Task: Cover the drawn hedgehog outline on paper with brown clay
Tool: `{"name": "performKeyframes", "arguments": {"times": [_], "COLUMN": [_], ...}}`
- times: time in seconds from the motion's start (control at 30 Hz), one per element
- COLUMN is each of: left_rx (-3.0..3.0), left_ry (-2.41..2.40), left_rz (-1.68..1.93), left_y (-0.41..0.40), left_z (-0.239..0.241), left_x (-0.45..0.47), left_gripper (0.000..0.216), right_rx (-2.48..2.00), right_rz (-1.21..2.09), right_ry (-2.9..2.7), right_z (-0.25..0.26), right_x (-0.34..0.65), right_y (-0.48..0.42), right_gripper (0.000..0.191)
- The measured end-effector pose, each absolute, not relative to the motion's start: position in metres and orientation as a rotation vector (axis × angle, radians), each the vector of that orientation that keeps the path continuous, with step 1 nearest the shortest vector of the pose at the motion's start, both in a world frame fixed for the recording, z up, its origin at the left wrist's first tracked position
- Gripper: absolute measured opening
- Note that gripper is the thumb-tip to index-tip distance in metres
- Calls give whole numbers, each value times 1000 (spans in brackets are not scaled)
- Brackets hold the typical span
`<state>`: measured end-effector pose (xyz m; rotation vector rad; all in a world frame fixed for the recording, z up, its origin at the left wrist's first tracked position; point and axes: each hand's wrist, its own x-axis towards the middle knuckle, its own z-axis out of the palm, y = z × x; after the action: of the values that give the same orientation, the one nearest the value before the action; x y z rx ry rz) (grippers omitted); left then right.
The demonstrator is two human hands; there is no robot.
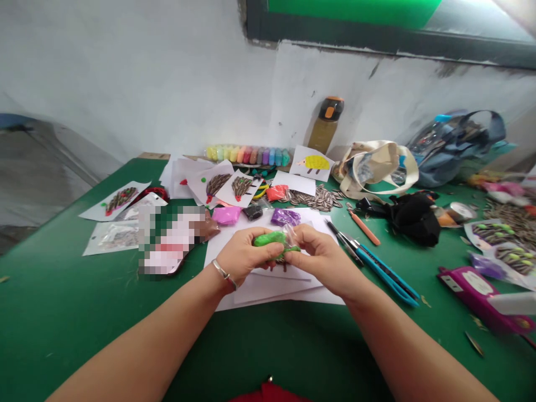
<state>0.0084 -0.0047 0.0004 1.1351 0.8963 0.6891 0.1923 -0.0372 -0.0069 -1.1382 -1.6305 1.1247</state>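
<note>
My left hand (244, 255) and my right hand (321, 254) meet over a stack of white paper sheets (268, 287) on the green table (75, 301). Both are closed on a lump of green clay (270, 239) in a clear plastic bag (292, 230). The left hand grips the clay from the left, and the right hand pinches the bag's edge. A silver bracelet (223, 274) sits on my left wrist. Bagged purple clay (285, 216), pink clay (226, 214) and black clay (253, 211) lie just beyond my hands.
Blue-handled scissors (387, 273) and an orange pen (365, 228) lie to the right. A heap of sunflower seeds (316, 198), seed pictures on paper (228, 187), a row of clay tubs (247, 154), a bottle (325, 125), bags (454, 145) and a purple case (481, 293) surround the work spot.
</note>
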Motion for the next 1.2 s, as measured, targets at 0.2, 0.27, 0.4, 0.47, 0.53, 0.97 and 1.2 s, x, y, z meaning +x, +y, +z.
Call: {"name": "performKeyframes", "arguments": {"times": [0.2,0.27,0.4,0.47,0.53,0.97,1.2], "left_rx": [1102,1081,1052,1041,1032,835,910], "left_ry": [913,920,930,932,927,996,1138], "left_rz": [687,681,647,636,636,892,1028], "left_y": [-3,-3,-3,-3,-4,16,30], "left_z": [0,0,0,0,-1,3,0], "left_x": [7,7,7,8,8,-8,-22], "left_gripper": [33,34,36,36,36,48,47], "right_rx": [-1122,-1109,-1133,-1139,-1135,-1120,-1180], "right_rz": [1325,1378,1334,1332,1355,1474,1502], "right_ry": [-1549,-1548,-1635,-1662,-1654,-1206,-1005], "right_z": [-3,-2,-2,-2,-2,-2,-6], "right_x": [195,198,205,207,209,223,224], "right_y": [-36,-36,-34,-34,-33,-27,-23], "right_gripper": [13,14,11,11,13,22,26]}}
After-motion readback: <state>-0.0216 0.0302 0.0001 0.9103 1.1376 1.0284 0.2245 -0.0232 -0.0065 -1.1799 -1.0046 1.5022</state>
